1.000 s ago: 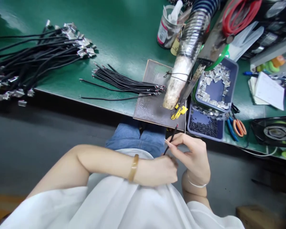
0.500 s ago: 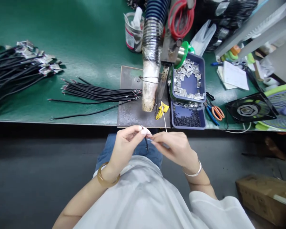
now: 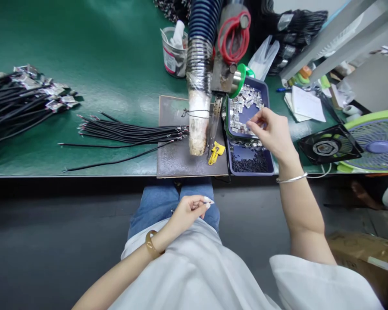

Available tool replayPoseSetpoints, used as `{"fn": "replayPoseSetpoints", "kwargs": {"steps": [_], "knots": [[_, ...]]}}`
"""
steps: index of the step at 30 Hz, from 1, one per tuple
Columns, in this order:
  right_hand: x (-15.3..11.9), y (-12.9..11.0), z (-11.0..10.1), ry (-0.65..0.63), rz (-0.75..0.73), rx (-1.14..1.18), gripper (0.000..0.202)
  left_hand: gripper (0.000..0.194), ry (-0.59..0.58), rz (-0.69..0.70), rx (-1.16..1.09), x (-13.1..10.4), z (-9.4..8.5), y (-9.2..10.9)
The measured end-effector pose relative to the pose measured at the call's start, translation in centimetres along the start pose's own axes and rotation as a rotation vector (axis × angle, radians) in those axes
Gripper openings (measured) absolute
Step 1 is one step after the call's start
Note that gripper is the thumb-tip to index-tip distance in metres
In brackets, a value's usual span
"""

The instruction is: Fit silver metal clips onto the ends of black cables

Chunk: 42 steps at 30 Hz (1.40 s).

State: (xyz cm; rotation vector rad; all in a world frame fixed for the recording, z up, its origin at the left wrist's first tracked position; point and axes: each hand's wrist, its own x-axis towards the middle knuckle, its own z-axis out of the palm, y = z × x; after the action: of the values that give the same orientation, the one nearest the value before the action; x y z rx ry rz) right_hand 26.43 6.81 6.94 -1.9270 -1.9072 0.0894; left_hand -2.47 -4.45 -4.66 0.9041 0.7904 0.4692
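Note:
Over my lap, my left hand [image 3: 193, 207] is closed in a pinch on a short black cable, mostly hidden by the fingers; only a small tip shows at the fingertips. My right hand [image 3: 270, 131] hovers at the right side of the upper blue bin [image 3: 264, 92], which holds small metal connector shells [image 3: 237, 112]. Its thumb and forefinger are pressed together, and whatever may be between them is too small to make out. Below that bin, a lower blue bin [image 3: 234, 173] contains many small black pieces [image 3: 250, 162].
Black cables [image 3: 123, 131] lie on the green bench beside a dark board [image 3: 168, 165]. A duct hose [image 3: 198, 129] and a soldering fixture [image 3: 221, 77] hang over the board, near a yellow clip [image 3: 216, 153]. Finished-looking cable ends [image 3: 54, 90] sit left; a black fan [image 3: 330, 146] stands right.
My right hand has left my left hand and moved up and right to the connector bin. My left hand has dropped slightly lower. The white strand by the yellow clip no longer shows.

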Motion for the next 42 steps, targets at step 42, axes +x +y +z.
{"fn": "replayPoseSetpoints", "kwargs": {"steps": [42], "knots": [[-14.2,-10.7,7.8,0.381,-0.274,0.16,0.017,0.02,0.346,0.584,0.562,1.4,1.3,6.1]]}}
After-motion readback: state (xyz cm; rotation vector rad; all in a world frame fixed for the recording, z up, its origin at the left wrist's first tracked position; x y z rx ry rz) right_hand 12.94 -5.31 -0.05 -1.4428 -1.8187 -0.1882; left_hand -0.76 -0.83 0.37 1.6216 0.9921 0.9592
